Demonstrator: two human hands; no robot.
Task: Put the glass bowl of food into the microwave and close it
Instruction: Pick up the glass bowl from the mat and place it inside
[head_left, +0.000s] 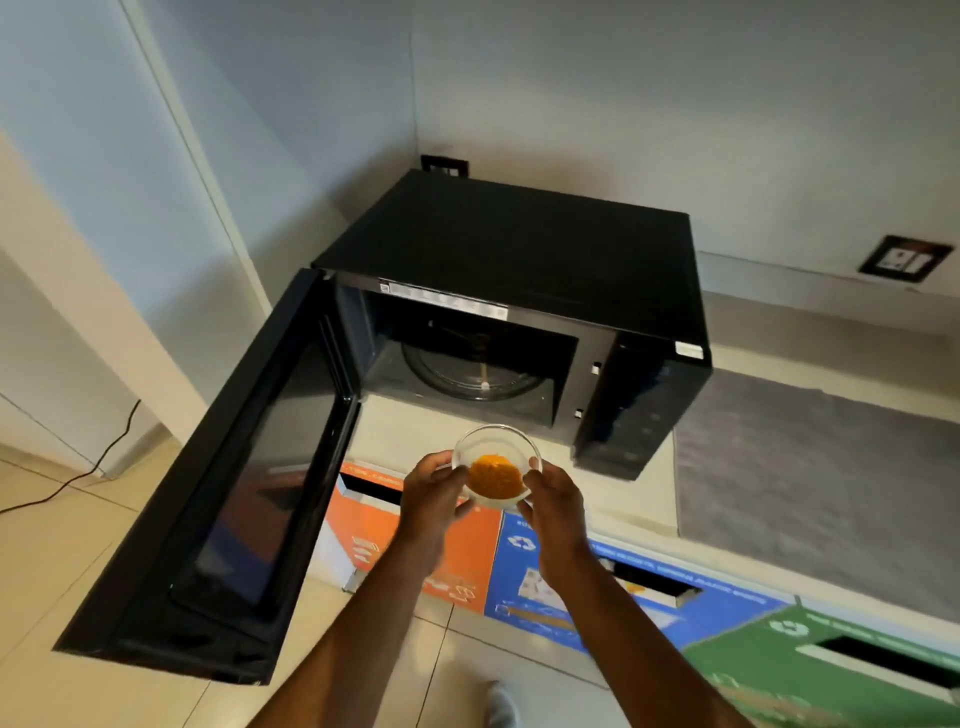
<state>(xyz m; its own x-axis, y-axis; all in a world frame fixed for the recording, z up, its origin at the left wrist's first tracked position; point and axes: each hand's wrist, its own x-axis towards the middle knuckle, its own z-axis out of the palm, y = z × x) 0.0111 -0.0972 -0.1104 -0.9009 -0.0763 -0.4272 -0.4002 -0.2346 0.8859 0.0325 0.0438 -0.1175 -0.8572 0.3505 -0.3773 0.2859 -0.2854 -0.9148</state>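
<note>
A small glass bowl (496, 447) with orange food (495, 476) in it is held in the air between both hands. My left hand (434, 491) grips its left side and my right hand (555, 501) grips its right side. The bowl hovers in front of and below the opening of a black microwave (519, 244) that stands on a pale counter. The microwave's door (244, 478) is swung wide open to the left. Inside, the glass turntable (470, 371) lies bare.
The microwave's control panel (634, 410) is on its right. A grey mat (821, 467) lies on the counter to the right. Orange (374, 525), blue (524, 571) and green (810, 670) bins stand below the counter edge. A black cable (78, 478) runs over the floor at left.
</note>
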